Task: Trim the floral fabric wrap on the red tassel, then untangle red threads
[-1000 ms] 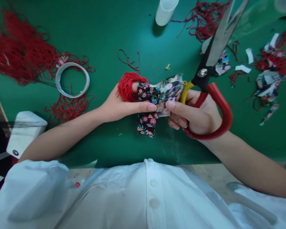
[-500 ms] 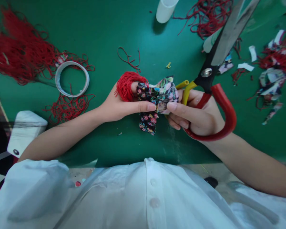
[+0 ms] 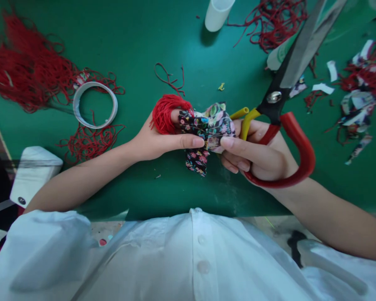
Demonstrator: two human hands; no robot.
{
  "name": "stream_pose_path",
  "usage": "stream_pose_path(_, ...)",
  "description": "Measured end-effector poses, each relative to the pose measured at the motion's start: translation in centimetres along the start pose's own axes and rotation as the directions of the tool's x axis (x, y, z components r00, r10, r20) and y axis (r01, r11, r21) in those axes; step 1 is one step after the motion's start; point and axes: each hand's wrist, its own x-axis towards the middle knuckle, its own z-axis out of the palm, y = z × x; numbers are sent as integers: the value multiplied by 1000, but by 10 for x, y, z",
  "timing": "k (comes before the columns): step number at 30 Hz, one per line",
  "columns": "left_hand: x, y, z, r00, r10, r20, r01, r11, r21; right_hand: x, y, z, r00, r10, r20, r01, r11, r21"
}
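Above the green counter (image 3: 128, 184), scissors (image 3: 276, 97) were carried on the right hand (image 3: 268, 159), blades toward one o'clock. By it and the left hand (image 3: 158, 142), floral cloth (image 3: 211, 127), seemingly light and soft, best gripped at its folds, was pinched near the clock's centre.

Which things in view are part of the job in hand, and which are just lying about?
In the job:
floral cloth, held by left hand and right hand
red thread bundle, at the left hand
scissors, on the right hand

Lying about, apparently:
white ring
white cup
red thread heap, possibly stock
scraps
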Motion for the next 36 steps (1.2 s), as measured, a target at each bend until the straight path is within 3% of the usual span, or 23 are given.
stream_pose_path(7,1,4,1,998,-59,-9,59,998,-24,-1,-2,1,1000,6,-3,-6,1000,-7)
stream_pose_path(10,2,9,-1,999,-44,11,43,998,40,0,-1,1,1000,-7,-14,7,1000,-23)
stream_pose_path(14,5,17,-3,998,-13,61,4,988,153,2,1,1,993,-112,-48,110,993,-28)
stream_pose_path(19,5,17,-4,996,4,88,-21,981,191,2,1,-1,990,-139,-11,138,986,-92)
stream_pose_path(31,4,15,-4,999,-9,36,3,989,145,3,3,-2,988,-152,-31,151,988,-35)
stream_pose_path(36,4,10,-6,999,-17,51,11,993,121,2,10,-10,993,-109,-54,101,985,-140)
